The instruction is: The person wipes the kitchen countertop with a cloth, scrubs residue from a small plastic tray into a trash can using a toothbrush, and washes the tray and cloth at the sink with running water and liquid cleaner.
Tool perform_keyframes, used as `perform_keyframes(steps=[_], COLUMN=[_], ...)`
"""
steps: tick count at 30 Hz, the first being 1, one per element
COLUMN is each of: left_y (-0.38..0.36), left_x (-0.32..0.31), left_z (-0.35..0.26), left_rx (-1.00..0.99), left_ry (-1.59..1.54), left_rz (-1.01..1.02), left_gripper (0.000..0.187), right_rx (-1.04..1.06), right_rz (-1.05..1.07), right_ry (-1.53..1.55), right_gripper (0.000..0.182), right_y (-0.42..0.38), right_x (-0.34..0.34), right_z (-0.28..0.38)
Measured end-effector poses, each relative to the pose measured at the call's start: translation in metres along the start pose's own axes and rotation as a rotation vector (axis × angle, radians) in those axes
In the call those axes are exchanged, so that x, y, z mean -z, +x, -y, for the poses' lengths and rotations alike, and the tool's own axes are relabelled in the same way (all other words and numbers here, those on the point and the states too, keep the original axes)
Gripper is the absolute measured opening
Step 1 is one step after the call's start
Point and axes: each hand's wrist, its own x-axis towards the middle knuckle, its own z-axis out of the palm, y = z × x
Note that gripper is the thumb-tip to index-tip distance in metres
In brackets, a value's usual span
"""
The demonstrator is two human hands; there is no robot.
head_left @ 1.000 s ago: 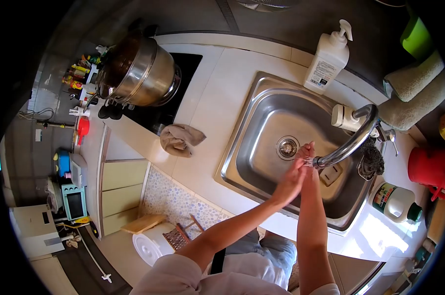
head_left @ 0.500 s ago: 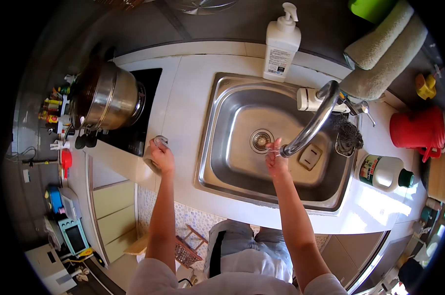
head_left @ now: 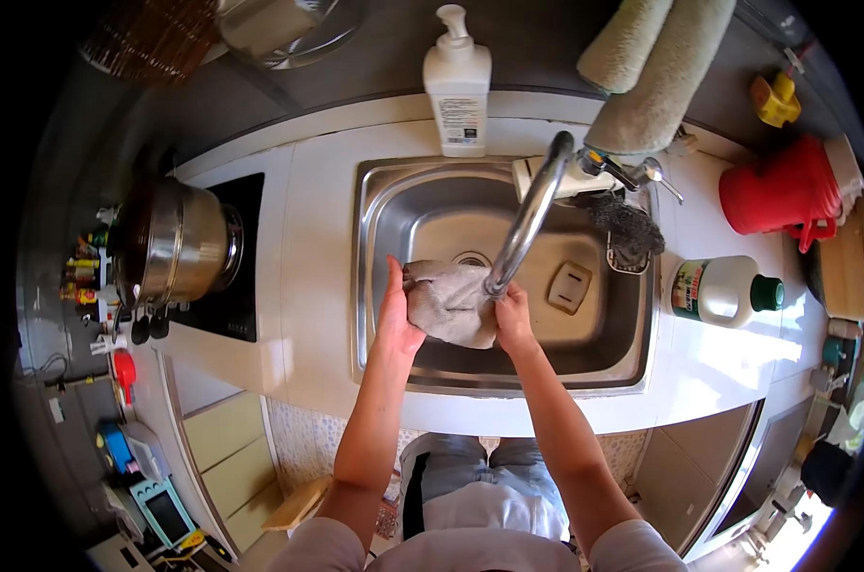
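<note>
A grey-beige cloth (head_left: 446, 310) is spread between my two hands over the front part of the steel sink (head_left: 380, 355). On its left side my left hand (head_left: 397, 319) holds the edge, palm partly turned up and fingers partly behind the cloth. My right hand (head_left: 514, 319) grips the right edge with bent fingers. The curved chrome faucet (head_left: 537, 205) ends right above the cloth near my right hand. Whether water is running I cannot make out. Behind the cloth, the drain (head_left: 472, 258) is partly hidden.
A soap dish (head_left: 569, 287) lies in the sink, with a dark scouring pad (head_left: 627, 229) at its right rim. A white pump bottle (head_left: 458, 86) stands behind. To the right are a green-capped jug (head_left: 723, 291) and red container (head_left: 775, 186); a steel pot (head_left: 179, 238) sits left.
My left hand has brought the cloth from the left counter over the sink, where it is now spread out. My right hand now grips its other edge. The view has shifted right.
</note>
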Motion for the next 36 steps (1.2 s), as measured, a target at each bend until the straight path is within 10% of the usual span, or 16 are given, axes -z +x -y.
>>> perform_keyframes(steps=[9, 15, 23, 30, 31, 36], left_y=[0.083, 0.076, 0.06, 0.005, -0.006, -0.038], left_x=[0.016, 0.014, 0.02, 0.01, 0.006, -0.009], left_z=[0.095, 0.121, 0.078, 0.053, 0.047, 0.028], left_rx=[0.191, 0.158, 0.23, -0.01, -0.072, -0.232], left_ry=[0.069, 0.114, 0.446, 0.695, 0.725, 0.871], left_rz=[0.214, 0.042, 0.074, 0.036, 0.052, 0.156], left_gripper=[0.041, 0.034, 0.041, 0.033, 0.032, 0.029], right_rx=[0.072, 0.036, 1.066, 0.971, 0.675, 0.464], right_rz=[-0.103, -0.118, -0.693, -0.951, -0.766, -0.627], right_ry=[-0.022, -1.063, -1.088, -1.341, -1.261, -1.208], right_gripper=[0.024, 0.032, 0.03, 0.024, 0.017, 0.044], right_y=[-0.029, 0.003, 0.035, 0.05, 0.045, 0.036], right_x=[-0.015, 0.005, 0.045, 0.054, 0.051, 0.034], right_z=[0.006, 0.02, 0.148, 0.177, 0.179, 0.158])
